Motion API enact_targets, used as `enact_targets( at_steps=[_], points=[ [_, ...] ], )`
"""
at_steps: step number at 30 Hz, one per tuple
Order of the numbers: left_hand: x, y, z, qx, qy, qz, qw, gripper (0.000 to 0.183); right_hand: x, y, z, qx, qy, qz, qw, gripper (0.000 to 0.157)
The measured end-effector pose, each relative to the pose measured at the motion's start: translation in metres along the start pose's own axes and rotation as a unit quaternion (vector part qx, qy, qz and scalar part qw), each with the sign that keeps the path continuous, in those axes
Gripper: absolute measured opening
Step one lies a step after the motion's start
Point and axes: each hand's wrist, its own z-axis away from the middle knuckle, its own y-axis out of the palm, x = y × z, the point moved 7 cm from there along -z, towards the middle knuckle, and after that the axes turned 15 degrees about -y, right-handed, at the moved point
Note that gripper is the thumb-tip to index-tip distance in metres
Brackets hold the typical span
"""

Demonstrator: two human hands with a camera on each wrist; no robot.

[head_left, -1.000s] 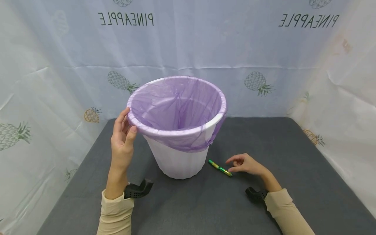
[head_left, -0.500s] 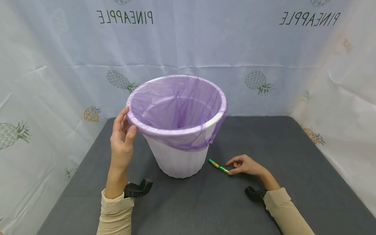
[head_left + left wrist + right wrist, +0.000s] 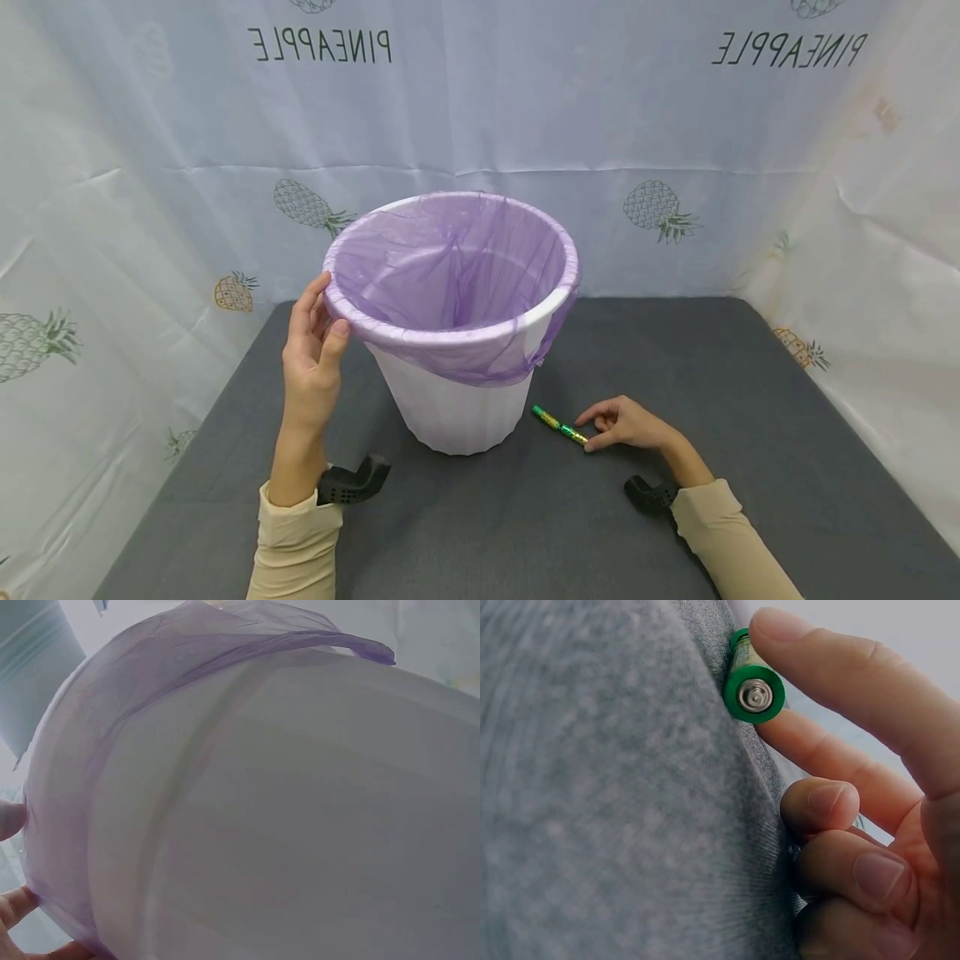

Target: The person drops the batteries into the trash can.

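A white trash can (image 3: 450, 408) stands on the dark table, lined with a translucent purple bag (image 3: 457, 283) folded over its rim. My left hand (image 3: 311, 375) holds the left side of that rim, thumb toward the front; in the left wrist view its fingertips (image 3: 15, 907) touch the bag-covered edge. Right of the can's base, two green-and-gold batteries lie end to end. My right thumb and index finger pinch the nearer battery (image 3: 751, 694), whose metal tip faces the right wrist camera. The farther battery (image 3: 545, 416) lies untouched by my right hand (image 3: 630, 422); its other fingers are curled.
A dark grey cloth (image 3: 480, 533) covers the table. Pale curtains (image 3: 480, 108) printed with pineapples hang behind and along both sides. Black wrist mounts (image 3: 352, 482) sit on both wrists below the beige sleeves (image 3: 296, 550).
My right thumb has moved slightly toward me, onto the nearer battery's end, which it now covers. The left hand and the trash can have stayed in place.
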Motion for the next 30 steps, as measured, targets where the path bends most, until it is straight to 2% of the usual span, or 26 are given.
enact_targets(
  at_steps=[15,24,30],
  points=[
    [0.0033,-0.0016,-0.0011,-0.008,-0.017,-0.005,0.9998,0.050,0.0022,0.0005,0.0002,0.004,0.005,0.007,1.000,0.037],
    [-0.0009,-0.0002,-0.0002,-0.001,0.001,0.000,1.0000,0.050,-0.0004,-0.0020,0.0021,0.008,0.000,0.006,1.000,0.027],
    [-0.0007,-0.0001,-0.0002,0.000,0.000,0.001,1.0000,0.050,-0.0035,-0.0040,0.0040,0.003,0.010,0.009,1.000,0.026]
  ],
)
